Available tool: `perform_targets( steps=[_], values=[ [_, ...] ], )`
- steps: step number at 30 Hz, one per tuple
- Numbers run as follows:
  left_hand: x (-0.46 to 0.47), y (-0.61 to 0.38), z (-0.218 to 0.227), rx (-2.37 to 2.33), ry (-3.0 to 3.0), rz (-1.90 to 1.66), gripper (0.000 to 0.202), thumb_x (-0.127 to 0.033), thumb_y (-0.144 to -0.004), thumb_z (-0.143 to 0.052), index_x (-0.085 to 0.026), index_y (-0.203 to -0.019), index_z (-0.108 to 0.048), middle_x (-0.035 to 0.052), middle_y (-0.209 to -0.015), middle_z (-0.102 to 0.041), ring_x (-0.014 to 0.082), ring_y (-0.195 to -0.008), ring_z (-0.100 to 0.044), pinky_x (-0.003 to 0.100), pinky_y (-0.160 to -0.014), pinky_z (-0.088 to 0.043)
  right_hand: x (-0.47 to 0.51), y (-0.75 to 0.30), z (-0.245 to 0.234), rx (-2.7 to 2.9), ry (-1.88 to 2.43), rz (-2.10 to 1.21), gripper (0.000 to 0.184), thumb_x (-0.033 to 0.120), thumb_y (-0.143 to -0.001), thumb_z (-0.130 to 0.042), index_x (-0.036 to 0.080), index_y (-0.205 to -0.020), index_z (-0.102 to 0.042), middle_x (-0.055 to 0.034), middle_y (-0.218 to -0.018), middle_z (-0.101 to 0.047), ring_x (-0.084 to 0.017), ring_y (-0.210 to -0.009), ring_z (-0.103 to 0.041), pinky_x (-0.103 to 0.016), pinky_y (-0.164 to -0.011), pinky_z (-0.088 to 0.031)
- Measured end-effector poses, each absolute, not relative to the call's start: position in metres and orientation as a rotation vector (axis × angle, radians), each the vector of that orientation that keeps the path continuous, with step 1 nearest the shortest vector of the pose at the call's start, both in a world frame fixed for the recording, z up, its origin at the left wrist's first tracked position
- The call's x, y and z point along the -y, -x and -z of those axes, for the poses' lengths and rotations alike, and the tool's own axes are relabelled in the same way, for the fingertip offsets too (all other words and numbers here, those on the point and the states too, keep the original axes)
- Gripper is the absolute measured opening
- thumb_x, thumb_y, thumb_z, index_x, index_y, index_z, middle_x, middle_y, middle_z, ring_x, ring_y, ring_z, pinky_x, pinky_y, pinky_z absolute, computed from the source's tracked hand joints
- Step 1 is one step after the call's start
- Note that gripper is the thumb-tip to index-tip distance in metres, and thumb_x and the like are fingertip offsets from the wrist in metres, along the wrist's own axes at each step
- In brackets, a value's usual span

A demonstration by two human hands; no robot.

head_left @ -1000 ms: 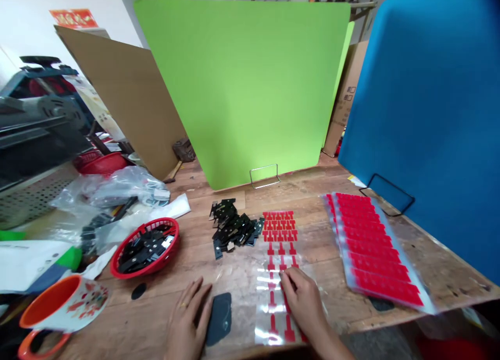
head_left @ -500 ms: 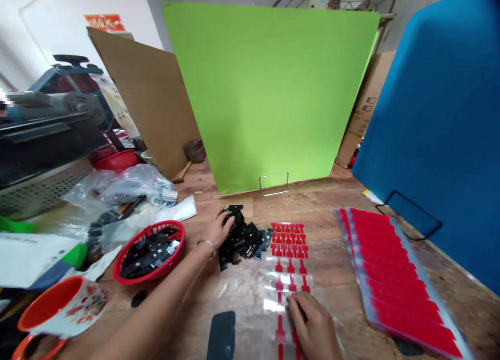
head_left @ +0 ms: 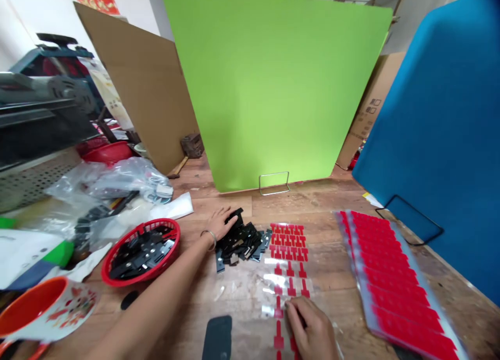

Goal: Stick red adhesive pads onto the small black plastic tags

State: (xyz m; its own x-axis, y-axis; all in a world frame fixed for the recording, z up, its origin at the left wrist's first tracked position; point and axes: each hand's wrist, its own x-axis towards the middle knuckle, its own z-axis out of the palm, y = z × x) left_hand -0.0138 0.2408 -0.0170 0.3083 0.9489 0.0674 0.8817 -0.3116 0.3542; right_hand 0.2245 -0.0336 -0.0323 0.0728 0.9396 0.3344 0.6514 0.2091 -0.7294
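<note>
A heap of small black flat parts (head_left: 241, 240) lies mid-table. My left hand (head_left: 221, 222) reaches out to the heap's far left edge, fingers on a black piece there. A clear sheet with red T-shaped stickers (head_left: 288, 261) lies right of the heap. My right hand (head_left: 312, 333) rests on the near end of that sheet, fingertips pinching at a red sticker; whether one is held is unclear. A dark oval pad (head_left: 217, 339) lies near the front edge between my arms.
A red basket (head_left: 144, 250) of black parts sits at left, an orange-and-white mug (head_left: 42, 310) nearer. Plastic bags (head_left: 113, 185) pile behind. A stack of red sticker sheets (head_left: 394, 282) lies at right. Green (head_left: 273, 84), blue (head_left: 445, 131) and cardboard (head_left: 140, 89) screens stand behind.
My left hand left the table beside the dark pad and stretched forward to the black heap. My right hand stayed on the sticker sheet. The view shifted slightly.
</note>
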Motion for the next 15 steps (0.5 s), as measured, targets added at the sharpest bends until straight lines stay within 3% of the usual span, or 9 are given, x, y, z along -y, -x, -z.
perform_targets(
  steps=[10, 15],
  values=[
    [-0.18, 0.024, 0.016, -1.603, -2.362, -0.411, 0.053, -0.055, -0.084, -0.027, -0.029, -0.127, -0.044, 0.0007, -0.135, -0.041, 0.0223, -0.128, -0.029, 0.041, -0.106, -0.018, 0.041, -0.226, 0.023, 1.628, 1.574, -0.563, 0.024, 0.028, -0.088, -0.04, 0.019, -0.078, -0.06, -0.0047, -0.073, -0.06, -0.017, -0.068, -0.056, -0.025, -0.064, -0.039],
    [-0.156, 0.034, 0.013, -1.507, -2.394, -0.446, 0.051, -0.051, -0.085, -0.029, -0.028, -0.13, -0.039, 0.0019, -0.135, -0.041, 0.0229, -0.129, -0.027, 0.045, -0.105, -0.018, 0.041, -0.226, 0.02, 1.654, 1.58, -0.56, 0.023, 0.026, -0.088, -0.04, 0.019, -0.077, -0.059, -0.0045, -0.073, -0.059, -0.017, -0.069, -0.055, -0.025, -0.064, -0.037]
  ],
)
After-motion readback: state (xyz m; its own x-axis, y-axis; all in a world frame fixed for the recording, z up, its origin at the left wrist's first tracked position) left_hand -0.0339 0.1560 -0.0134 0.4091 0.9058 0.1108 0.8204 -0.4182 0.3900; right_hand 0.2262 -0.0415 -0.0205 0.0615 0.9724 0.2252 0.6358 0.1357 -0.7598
